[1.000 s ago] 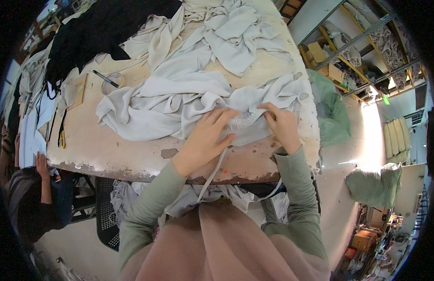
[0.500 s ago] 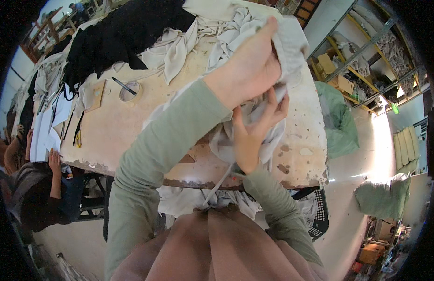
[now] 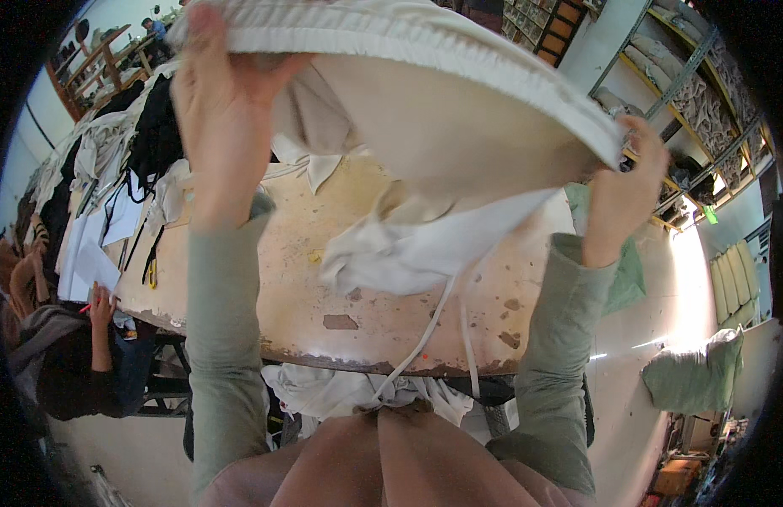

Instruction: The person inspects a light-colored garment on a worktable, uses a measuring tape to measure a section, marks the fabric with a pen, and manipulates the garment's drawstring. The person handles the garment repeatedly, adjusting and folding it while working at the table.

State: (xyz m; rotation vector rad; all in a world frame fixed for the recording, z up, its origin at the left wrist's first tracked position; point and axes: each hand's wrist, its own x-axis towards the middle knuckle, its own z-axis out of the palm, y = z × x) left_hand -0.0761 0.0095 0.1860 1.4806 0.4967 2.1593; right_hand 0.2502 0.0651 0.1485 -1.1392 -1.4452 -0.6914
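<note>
A white garment (image 3: 442,118) with a gathered waistband (image 3: 400,42) is spread in the air above the worn table (image 3: 341,321), held by both hands; its lower part (image 3: 383,253) hangs down onto the tabletop. My left hand (image 3: 222,127), somewhat blurred, grips the waistband near its left end, raised high in front of me. My right hand (image 3: 628,186) is closed on the other end of the waistband at the right. Long white cords (image 3: 425,334) trail from the garment over the table's near edge. More white fabric (image 3: 298,380) lies beneath that edge.
A co-worker (image 3: 79,363) at the left has a hand (image 3: 101,308) by papers (image 3: 91,262). Black and white garments (image 3: 155,144) are piled behind them. At the right are shelves of bundled fabric (image 3: 679,101), a green bag (image 3: 615,279) and a green sack (image 3: 691,376). Someone else (image 3: 155,34) is in the distance.
The garment, first lying bunched on the table, has been lifted and opened out along its waistband. My hands have gone from close together to wide apart and higher.
</note>
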